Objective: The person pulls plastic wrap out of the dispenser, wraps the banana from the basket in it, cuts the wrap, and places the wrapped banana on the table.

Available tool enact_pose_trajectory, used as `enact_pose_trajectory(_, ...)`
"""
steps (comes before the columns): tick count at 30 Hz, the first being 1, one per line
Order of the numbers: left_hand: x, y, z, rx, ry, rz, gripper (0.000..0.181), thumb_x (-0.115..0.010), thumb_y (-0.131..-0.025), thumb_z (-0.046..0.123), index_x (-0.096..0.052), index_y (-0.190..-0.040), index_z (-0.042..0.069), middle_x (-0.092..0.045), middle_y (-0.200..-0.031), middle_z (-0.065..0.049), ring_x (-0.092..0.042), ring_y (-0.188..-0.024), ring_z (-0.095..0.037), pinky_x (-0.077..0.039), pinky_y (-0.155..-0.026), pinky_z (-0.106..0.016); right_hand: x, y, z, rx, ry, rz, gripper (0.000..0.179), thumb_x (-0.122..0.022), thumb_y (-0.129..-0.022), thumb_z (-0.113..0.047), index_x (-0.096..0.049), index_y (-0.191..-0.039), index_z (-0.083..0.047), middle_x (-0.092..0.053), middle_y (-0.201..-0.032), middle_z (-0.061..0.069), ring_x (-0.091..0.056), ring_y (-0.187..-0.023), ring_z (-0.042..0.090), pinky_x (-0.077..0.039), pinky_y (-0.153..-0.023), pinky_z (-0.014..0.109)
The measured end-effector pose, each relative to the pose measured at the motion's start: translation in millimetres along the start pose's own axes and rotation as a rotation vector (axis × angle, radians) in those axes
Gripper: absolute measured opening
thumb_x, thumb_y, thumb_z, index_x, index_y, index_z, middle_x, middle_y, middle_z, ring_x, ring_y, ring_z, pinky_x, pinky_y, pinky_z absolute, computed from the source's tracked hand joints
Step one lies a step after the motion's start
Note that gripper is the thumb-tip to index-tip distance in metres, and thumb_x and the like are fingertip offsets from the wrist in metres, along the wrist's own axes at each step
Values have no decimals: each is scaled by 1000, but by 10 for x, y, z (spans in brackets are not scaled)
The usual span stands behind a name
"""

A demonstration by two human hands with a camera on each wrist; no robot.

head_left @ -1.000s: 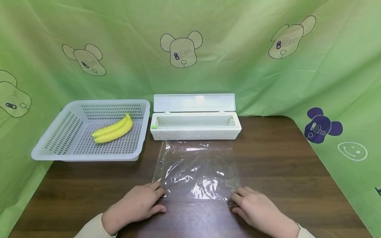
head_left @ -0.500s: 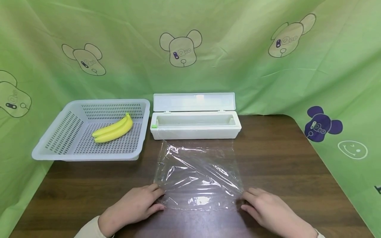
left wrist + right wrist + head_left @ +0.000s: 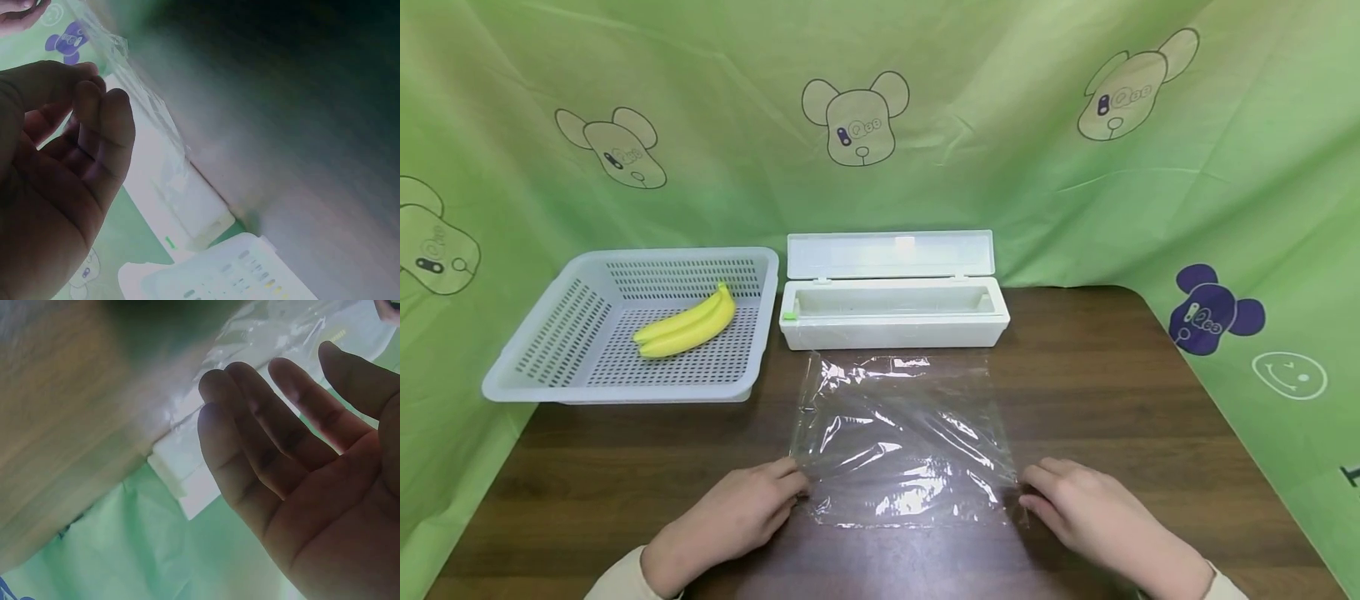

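Note:
A sheet of clear plastic wrap, creased and glossy, lies on the table from the front of a white wrap dispenser towards me. At its near left corner my left hand pinches the edge, thumb and fingertips drawn together in the left wrist view. My right hand is beside the near right corner, fingertips right at the film's edge. In the right wrist view its fingers are loosely bent, with the thumb apart from them. The dispenser's lid stands raised at the back.
Left of the dispenser stands a pale plastic basket with yellow bananas in it. A green slider sits at the dispenser's left end. Green printed cloth hangs behind the brown wooden table.
My right hand has moved outward to the right. The wrap's near edge has come towards me and spread wider. My left thumb has drawn in against the fingers.

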State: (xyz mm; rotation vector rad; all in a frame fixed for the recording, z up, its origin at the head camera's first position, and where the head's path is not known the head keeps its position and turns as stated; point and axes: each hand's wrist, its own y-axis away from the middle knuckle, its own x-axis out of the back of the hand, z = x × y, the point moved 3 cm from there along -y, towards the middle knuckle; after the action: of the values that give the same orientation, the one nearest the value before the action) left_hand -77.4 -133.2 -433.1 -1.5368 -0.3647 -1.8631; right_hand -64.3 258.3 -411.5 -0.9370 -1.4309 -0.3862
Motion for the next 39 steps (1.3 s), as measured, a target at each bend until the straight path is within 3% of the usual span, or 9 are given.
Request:
enact_pose_trajectory(8, 58, 27, -62, 21, 34, 62, 21, -76, -85, 3, -68, -99, 17, -53, -90, 10, -53, -68, -4, -47, -55, -23, 118, -235, 308, -53, -18, 12, 17, -81, -80, -11, -69, -92, -16, -63, -86, -11, -63, -75, 9, -56, -66, 37)
enact_pose_trajectory(14, 88, 37, -110, 49, -21, 79, 17, -74, -87, 5, -66, -97, 16, -50, -85, 9, -52, -66, -8, -47, -54, -27, 131, -523, 660, -207, -118, -10, 26, -76, -90, -14, -69, -113, -2, -70, -108, 13, -68, -96, 33, -53, -84, 54)
enact_pose_trajectory(20, 98, 24, -145, 96, -19, 48, 11, -73, -90, 10, -66, -96, 16, -50, -83, 9, -53, -66, -9, -48, -54, -29, 39, -840, 1019, -329, -182, 2, 59, -64, -101, -31, -47, -145, 4, -45, -146, 29, -44, -132, 49, -34, -105, 64)
enact_pose_trajectory(24, 100, 5, -148, 94, -2, 25, 9, -72, -92, 13, -66, -96, 17, -51, -85, 10, -54, -68, -8, -49, -56, -29, -80, -1066, 1228, -402, -212, -30, 78, -58, -103, -44, -26, -157, 3, -17, -163, 26, -21, -145, 48, -21, -113, 63)
enact_pose_trajectory(27, 113, 5, -157, 81, 1, 23, 5, -71, -93, 15, -67, -96, 17, -51, -86, 10, -54, -69, -7, -50, -57, -28, -164, -1229, 1323, -405, -225, -34, 86, -54, -103, -49, -13, -160, 2, -4, -166, 21, -13, -149, 46, -16, -116, 61)
enact_pose_trajectory(33, 229, 8, -214, 93, 72, 66, 9, -71, -93, 12, -69, -101, 15, -56, -92, 12, -57, -76, -4, -53, -65, -28, -288, -1404, 1411, -366, -224, -64, 87, -48, -105, -50, -6, -159, 4, -2, -165, 25, -10, -149, 47, -16, -114, 64)
enact_pose_trajectory(37, 435, -2, -287, 125, 178, 110, 13, -69, -95, 12, -70, -108, 15, -63, -101, 12, -63, -90, -5, -56, -79, -32, -373, -1423, 1428, -353, -202, -87, 84, -44, -107, -48, -6, -158, 6, -5, -163, 29, -12, -148, 49, -19, -111, 69)
enact_pose_trajectory(39, 584, -9, -344, 150, 214, 140, 15, -69, -95, 12, -70, -109, 16, -64, -101, 13, -62, -91, -5, -56, -80, -32, -399, -1432, 1425, -352, -194, -84, 83, -43, -107, -47, -6, -158, 6, -6, -163, 29, -13, -148, 49, -20, -110, 69)
